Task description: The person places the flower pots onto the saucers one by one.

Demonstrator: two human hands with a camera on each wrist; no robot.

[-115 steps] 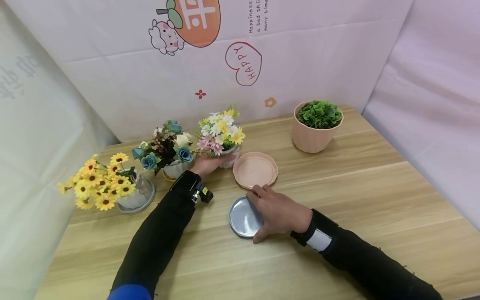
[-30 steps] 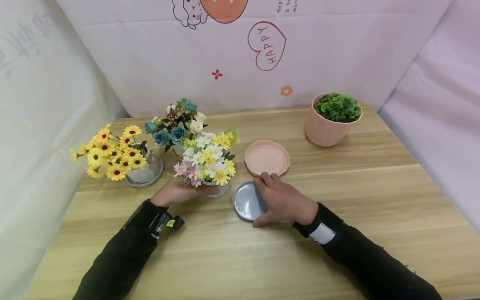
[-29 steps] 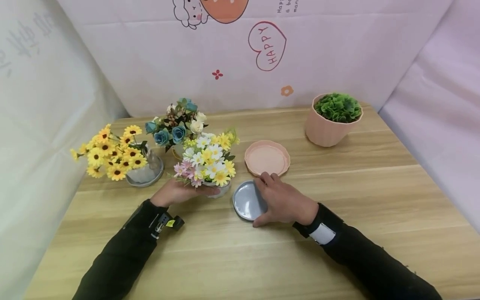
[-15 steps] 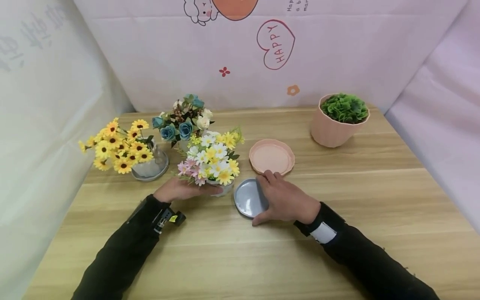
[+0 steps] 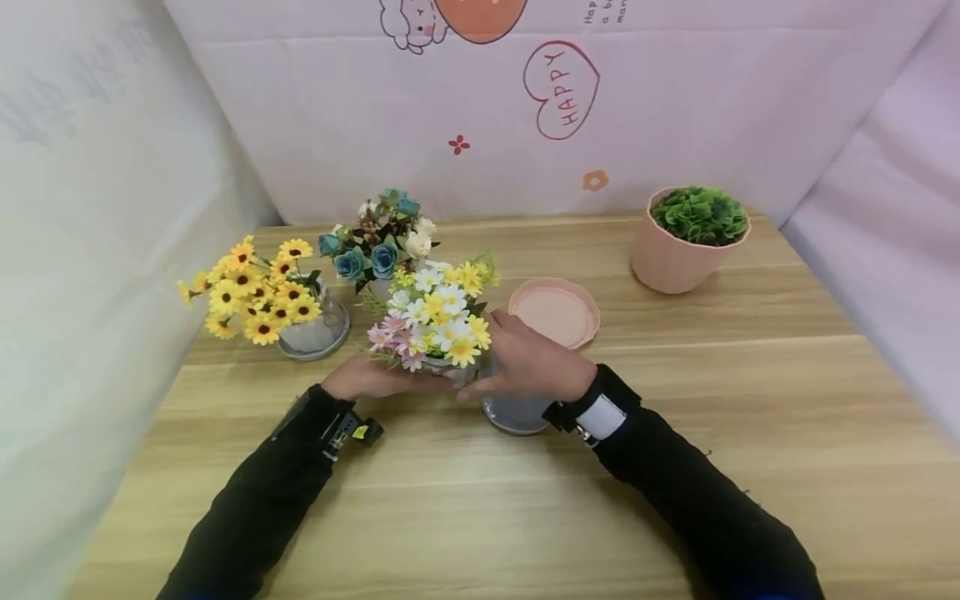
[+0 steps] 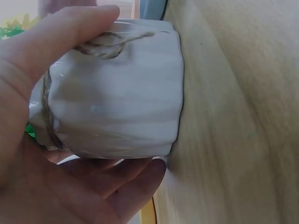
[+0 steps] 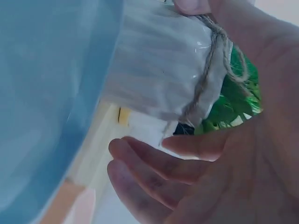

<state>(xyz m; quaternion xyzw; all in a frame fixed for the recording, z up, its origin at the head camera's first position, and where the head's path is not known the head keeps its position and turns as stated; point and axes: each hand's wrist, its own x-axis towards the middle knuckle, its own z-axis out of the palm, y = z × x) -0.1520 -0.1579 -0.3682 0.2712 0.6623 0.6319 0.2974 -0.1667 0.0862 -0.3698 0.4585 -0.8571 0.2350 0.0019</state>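
Observation:
My left hand (image 5: 375,379) grips a small white ribbed pot (image 5: 450,371) of white, yellow and pink daisies (image 5: 431,321). In the left wrist view, thumb and fingers of the left hand (image 6: 128,91) wrap the twine-tied pot (image 6: 117,102). My right hand (image 5: 517,358) cups the pot's right side. In the right wrist view, the right hand's fingers (image 7: 140,158) lie loosely curved beneath the pot (image 7: 163,74), apart from it. A blue-grey saucer (image 5: 517,414) lies partly under my right wrist, with the pot at its left edge.
A pink saucer (image 5: 558,310) lies just behind my right hand. A pink pot with a green plant (image 5: 690,237) stands at the back right. Sunflowers in a glass vase (image 5: 300,325) and a blue rose bouquet (image 5: 382,242) stand at the left. Backdrop sheets wall the table.
My right hand has left the blue-grey saucer and moved left to the daisy pot. My left hand has carried the pot right, up to the saucer's edge.

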